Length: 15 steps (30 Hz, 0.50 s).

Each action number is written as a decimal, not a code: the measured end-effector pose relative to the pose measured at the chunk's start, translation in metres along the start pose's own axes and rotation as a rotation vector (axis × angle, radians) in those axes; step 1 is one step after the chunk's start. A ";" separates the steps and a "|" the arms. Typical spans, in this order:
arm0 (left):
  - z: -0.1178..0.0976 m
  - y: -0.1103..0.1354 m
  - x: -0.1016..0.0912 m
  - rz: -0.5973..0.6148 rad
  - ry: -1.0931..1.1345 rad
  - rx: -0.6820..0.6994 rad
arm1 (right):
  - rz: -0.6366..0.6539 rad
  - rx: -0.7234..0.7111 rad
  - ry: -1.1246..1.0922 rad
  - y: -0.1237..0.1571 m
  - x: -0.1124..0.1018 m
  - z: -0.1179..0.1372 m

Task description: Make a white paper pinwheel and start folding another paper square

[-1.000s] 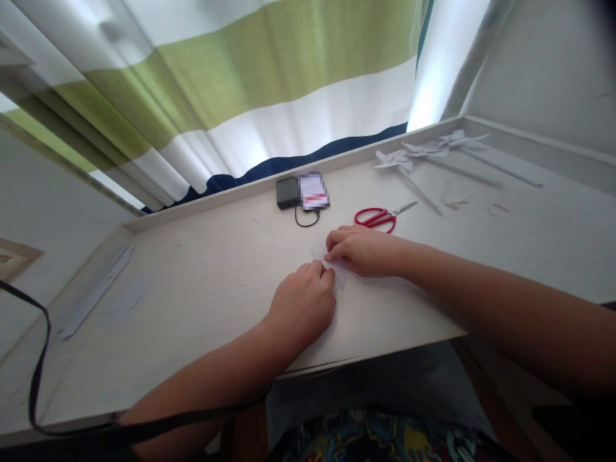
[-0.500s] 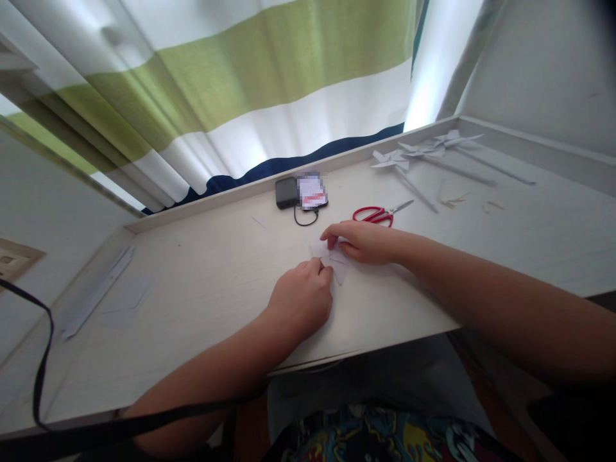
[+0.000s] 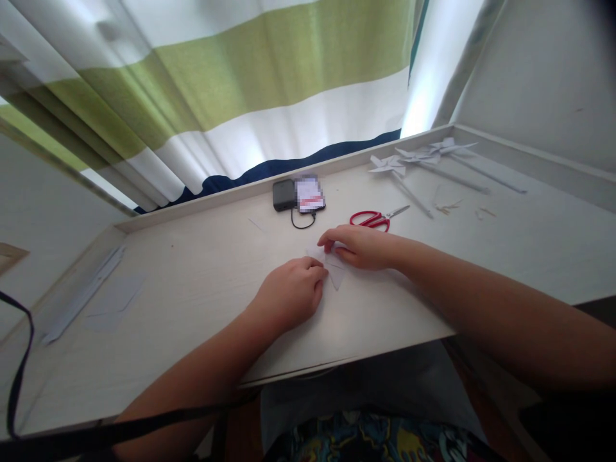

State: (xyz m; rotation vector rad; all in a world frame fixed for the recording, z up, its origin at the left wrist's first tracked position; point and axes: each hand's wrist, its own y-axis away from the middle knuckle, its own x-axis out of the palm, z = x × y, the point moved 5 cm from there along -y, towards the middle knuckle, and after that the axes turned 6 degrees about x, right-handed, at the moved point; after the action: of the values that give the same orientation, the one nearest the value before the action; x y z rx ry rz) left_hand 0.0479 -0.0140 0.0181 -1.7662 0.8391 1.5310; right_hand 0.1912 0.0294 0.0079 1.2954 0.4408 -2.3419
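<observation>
A small white piece of folded paper [image 3: 335, 277] lies on the desk between my hands, its pointed corner towards me. My left hand [image 3: 292, 292] is closed at its left side, fingers curled and pressing on the edge. From the right, my right hand [image 3: 362, 247] bends over the paper's upper part, thumb and fingertips holding it against the desk. The fingers hide part of the folds. Just beyond my right hand lie red-handled scissors [image 3: 370, 220], blades slightly apart and pointing right.
Paper pinwheels [image 3: 387, 165] on paper sticks lie at the back right, near small scraps [image 3: 447, 207]. A black box [image 3: 283, 195] and a cabled phone-like device [image 3: 309, 194] sit at the back. Flat paper sheets [image 3: 115, 295] and long paper strips [image 3: 86, 295] lie left.
The left hand's fingers have shifted slightly along the paper's left edge. The right hand stays nearly in place on the paper. The whole view has turned a little.
</observation>
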 end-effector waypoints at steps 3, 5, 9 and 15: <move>0.015 -0.005 0.000 -0.048 0.089 -0.016 | -0.009 -0.001 -0.006 0.000 -0.001 0.000; 0.025 -0.008 0.000 -0.080 0.142 -0.042 | -0.013 -0.001 -0.010 0.001 -0.001 0.000; 0.034 -0.011 0.002 -0.126 0.179 -0.002 | -0.010 -0.003 -0.005 0.001 -0.001 -0.001; 0.039 -0.012 0.006 -0.121 0.213 0.022 | -0.013 0.016 -0.013 0.001 -0.001 -0.002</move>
State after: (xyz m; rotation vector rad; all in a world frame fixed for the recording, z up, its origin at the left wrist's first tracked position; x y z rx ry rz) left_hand 0.0359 0.0244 0.0085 -1.9509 0.8304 1.2668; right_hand 0.1938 0.0301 0.0076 1.2874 0.4282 -2.3687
